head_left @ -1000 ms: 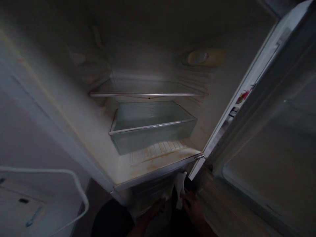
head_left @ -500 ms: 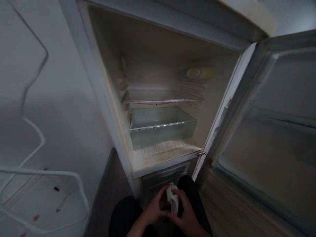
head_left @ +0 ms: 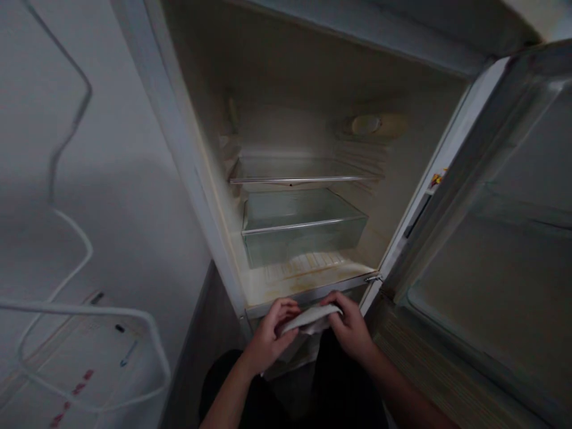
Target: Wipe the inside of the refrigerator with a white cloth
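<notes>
A white cloth or tissue (head_left: 311,317) is stretched between my two hands, just in front of the fridge's lower front edge. My left hand (head_left: 274,333) grips its left end with bent fingers and thumb. At the right end, my right hand (head_left: 346,322) pinches it between thumb and fingers. Behind them the fridge (head_left: 250,292) stands open. Brownish-yellow stains (head_left: 308,279) mark its floor. A clear greenish drawer (head_left: 308,241) sits above that floor, under a glass shelf (head_left: 304,170).
The open fridge door (head_left: 504,262) takes up the right side. A white cable (head_left: 89,310) loops at the left, over a pale surface with red print. A round-faced fitting (head_left: 366,124) is on the fridge's inner right wall. My knees are below my hands.
My hands have risen and moved apart, toward the fridge's front edge. The white cloth or tissue was bunched upright between them and is now spread sideways. The view has shifted slightly.
</notes>
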A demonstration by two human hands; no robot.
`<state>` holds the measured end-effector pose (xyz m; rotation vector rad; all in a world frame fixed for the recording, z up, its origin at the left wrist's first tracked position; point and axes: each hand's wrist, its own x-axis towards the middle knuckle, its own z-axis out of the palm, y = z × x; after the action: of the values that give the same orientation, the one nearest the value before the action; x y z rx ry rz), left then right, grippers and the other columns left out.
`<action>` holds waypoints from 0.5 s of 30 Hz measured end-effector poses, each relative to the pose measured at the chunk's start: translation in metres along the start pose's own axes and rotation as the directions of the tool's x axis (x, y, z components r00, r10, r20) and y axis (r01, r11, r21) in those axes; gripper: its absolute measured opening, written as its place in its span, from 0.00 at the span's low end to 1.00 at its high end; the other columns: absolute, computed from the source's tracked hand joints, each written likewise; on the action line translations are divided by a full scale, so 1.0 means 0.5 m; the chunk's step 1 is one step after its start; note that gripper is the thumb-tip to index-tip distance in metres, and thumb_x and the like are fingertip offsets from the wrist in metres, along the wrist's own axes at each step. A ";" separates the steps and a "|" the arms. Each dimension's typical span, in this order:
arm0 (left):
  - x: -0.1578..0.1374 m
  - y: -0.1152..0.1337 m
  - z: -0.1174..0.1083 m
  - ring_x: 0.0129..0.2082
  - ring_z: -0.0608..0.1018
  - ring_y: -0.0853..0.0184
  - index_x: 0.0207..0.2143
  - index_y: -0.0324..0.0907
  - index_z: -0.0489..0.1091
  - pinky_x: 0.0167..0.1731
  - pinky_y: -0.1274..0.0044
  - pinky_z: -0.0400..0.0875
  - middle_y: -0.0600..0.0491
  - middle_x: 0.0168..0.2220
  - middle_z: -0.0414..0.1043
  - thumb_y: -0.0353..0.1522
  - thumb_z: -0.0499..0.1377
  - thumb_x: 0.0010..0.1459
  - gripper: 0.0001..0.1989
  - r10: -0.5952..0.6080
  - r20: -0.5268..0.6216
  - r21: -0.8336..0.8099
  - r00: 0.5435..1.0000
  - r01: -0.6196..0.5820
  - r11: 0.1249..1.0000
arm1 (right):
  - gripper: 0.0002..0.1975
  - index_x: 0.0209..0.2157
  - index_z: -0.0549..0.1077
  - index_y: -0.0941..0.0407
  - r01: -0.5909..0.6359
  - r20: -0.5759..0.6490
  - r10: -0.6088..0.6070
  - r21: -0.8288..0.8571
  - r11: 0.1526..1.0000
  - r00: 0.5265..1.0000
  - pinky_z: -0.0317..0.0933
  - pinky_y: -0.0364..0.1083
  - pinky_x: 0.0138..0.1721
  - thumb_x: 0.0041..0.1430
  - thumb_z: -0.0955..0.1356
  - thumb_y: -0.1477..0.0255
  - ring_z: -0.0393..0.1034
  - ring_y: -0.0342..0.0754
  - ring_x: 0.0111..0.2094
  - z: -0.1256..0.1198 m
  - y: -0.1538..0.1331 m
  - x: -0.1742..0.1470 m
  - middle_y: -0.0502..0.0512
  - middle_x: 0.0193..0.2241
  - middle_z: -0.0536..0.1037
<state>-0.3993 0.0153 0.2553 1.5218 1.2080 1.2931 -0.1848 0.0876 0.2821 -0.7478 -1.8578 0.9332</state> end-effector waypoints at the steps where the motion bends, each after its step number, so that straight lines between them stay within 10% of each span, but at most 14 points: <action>1: 0.014 0.010 -0.005 0.44 0.78 0.62 0.55 0.44 0.65 0.46 0.72 0.71 0.49 0.44 0.74 0.38 0.61 0.63 0.20 0.007 0.011 -0.026 1.000 -0.007 1.000 | 0.07 0.32 0.73 0.55 0.000 0.002 0.000 0.021 1.000 1.000 0.60 0.40 0.33 0.56 0.63 0.76 0.69 0.43 0.31 -0.006 -0.013 0.013 0.49 0.28 0.75; 8: 0.088 0.061 0.020 0.48 0.75 0.61 0.55 0.44 0.69 0.47 0.73 0.69 0.48 0.49 0.72 0.41 0.67 0.57 0.25 0.138 0.187 -0.052 0.972 -0.131 0.990 | 0.09 0.37 0.76 0.56 0.011 0.259 -0.024 0.051 0.999 0.966 0.59 0.38 0.32 0.56 0.66 0.78 0.70 0.41 0.30 -0.072 -0.069 0.062 0.47 0.29 0.77; 11: 0.100 0.065 0.042 0.36 0.72 0.68 0.46 0.42 0.71 0.36 0.78 0.66 0.54 0.37 0.70 0.41 0.66 0.56 0.19 0.049 0.236 -0.013 0.970 -0.047 0.999 | 0.08 0.40 0.77 0.55 0.127 0.318 -0.085 -0.116 0.985 0.944 0.60 0.39 0.31 0.60 0.69 0.78 0.71 0.41 0.29 -0.115 -0.078 0.067 0.47 0.29 0.78; 15: 0.106 0.058 0.046 0.27 0.64 0.71 0.33 0.41 0.68 0.27 0.79 0.58 0.59 0.27 0.60 0.46 0.63 0.59 0.17 -0.056 0.163 0.102 0.985 0.040 0.994 | 0.10 0.43 0.75 0.53 0.308 -0.065 -0.374 -0.447 0.840 0.925 0.66 0.45 0.40 0.63 0.68 0.80 0.74 0.47 0.36 -0.105 -0.051 0.018 0.52 0.34 0.79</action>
<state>-0.3700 0.0601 0.2915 1.6262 1.2081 1.0662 -0.1439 0.0967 0.3241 -0.6870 -1.9979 0.2262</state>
